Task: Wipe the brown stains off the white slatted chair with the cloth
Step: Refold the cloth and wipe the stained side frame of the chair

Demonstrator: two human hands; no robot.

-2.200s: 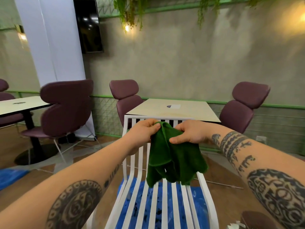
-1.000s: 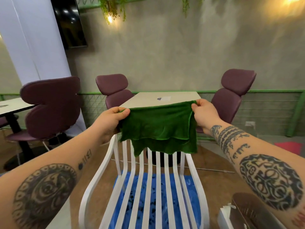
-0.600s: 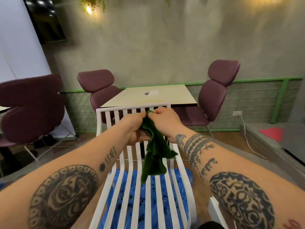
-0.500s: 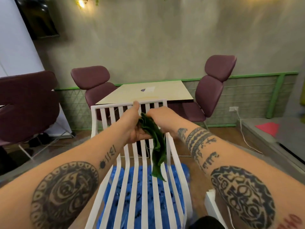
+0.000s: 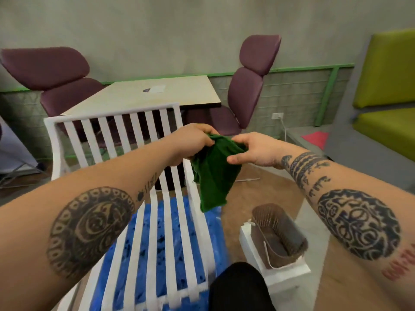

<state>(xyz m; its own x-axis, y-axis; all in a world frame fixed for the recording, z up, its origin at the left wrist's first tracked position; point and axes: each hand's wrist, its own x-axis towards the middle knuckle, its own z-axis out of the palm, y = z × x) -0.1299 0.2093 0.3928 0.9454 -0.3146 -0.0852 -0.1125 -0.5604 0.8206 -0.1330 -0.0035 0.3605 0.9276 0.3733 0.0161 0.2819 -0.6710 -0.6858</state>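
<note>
While getting ready to wipe, holds the cloth (image 5: 213, 176) up in the air, just past the right edge of the chair (image 5: 112, 113), touching no slat. Grips its bunched top in the left hand (image 5: 193, 142), fingers curled tight round the fabric. Pinches the other side in the right hand (image 5: 253, 151), thumb below and fingers above, a looser and more open hold. Lets the rest hang from both in a crumpled drape, lower tip near the seat's side rail but apart from it. Seems to be gathering it into a pad, judging by the bunching. Cannot make out any brown stains on the white slats from this angle; perhaps hidden behind the left forearm, perhaps too faint to tell. So, as far as shown, nothing wiped yet: remains to bring the cloth down onto the slats, find the stains and rub them off, back and seat alike.
</note>
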